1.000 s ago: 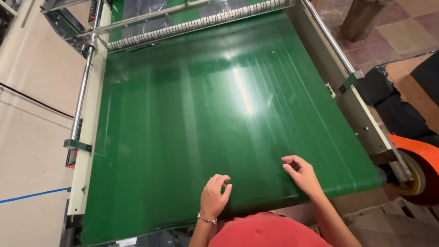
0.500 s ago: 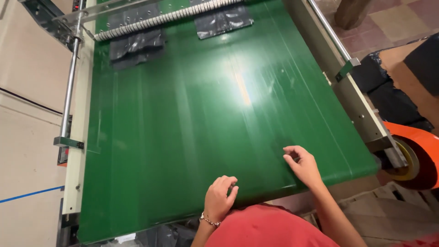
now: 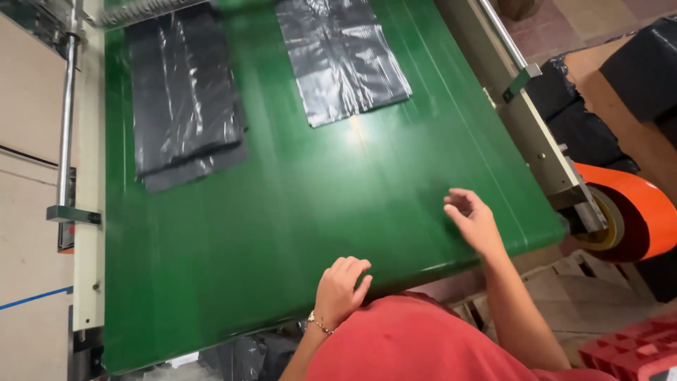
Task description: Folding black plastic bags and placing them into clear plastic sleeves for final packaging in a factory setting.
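Both hands rest empty at the near edge of the green conveyor belt: left hand curled, right hand loosely open. Two flat black plastic bags (one stack left, one bag right) lie well beyond them.

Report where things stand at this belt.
Done: two stacks of black plastic bags, left stack and right stack, lie on the far part of the green belt. In hand: nothing; the left hand and right hand rest empty at the near end. Left: both stacks are untouched, apart from the hands.
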